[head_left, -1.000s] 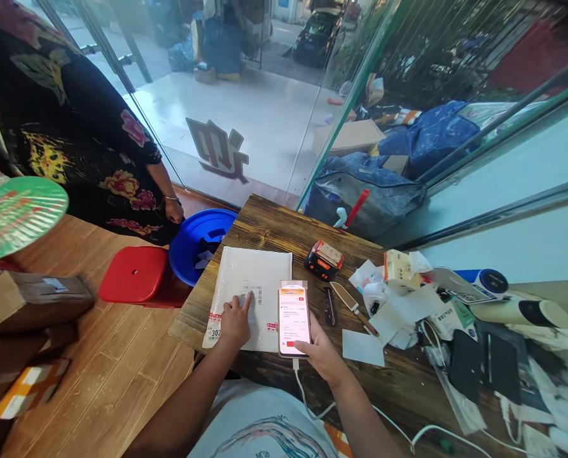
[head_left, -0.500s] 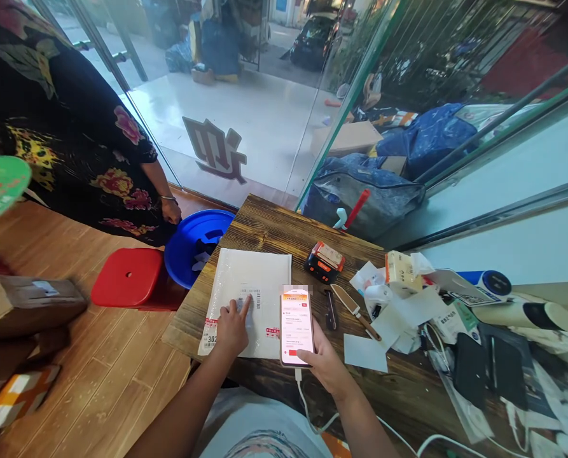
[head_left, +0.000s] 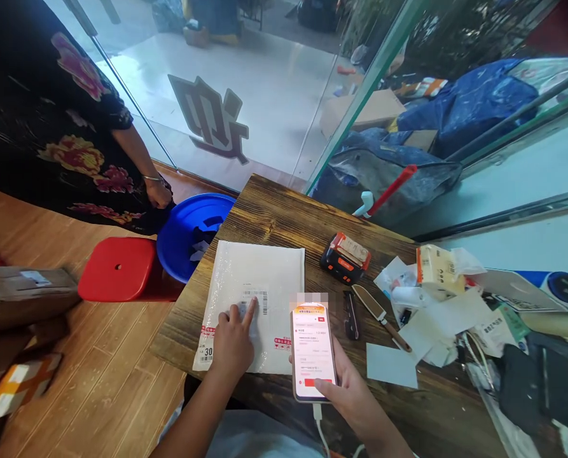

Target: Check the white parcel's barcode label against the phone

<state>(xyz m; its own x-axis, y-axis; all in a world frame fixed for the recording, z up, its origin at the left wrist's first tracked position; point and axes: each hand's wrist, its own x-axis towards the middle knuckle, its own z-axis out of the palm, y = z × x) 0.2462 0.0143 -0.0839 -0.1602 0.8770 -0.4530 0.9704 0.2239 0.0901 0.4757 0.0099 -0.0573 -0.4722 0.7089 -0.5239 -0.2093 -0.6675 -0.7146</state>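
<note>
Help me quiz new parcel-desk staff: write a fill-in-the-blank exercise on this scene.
1. The left hand points a forefinger at the label on a white envelope that lies on the wooden ____.
2. The right hand holds a ____ with a white cable plugged into it.
3. The stool beside the table is ____.
4. The basin next to the stool is ____.
Missing words: table; phone; red; blue.
</note>
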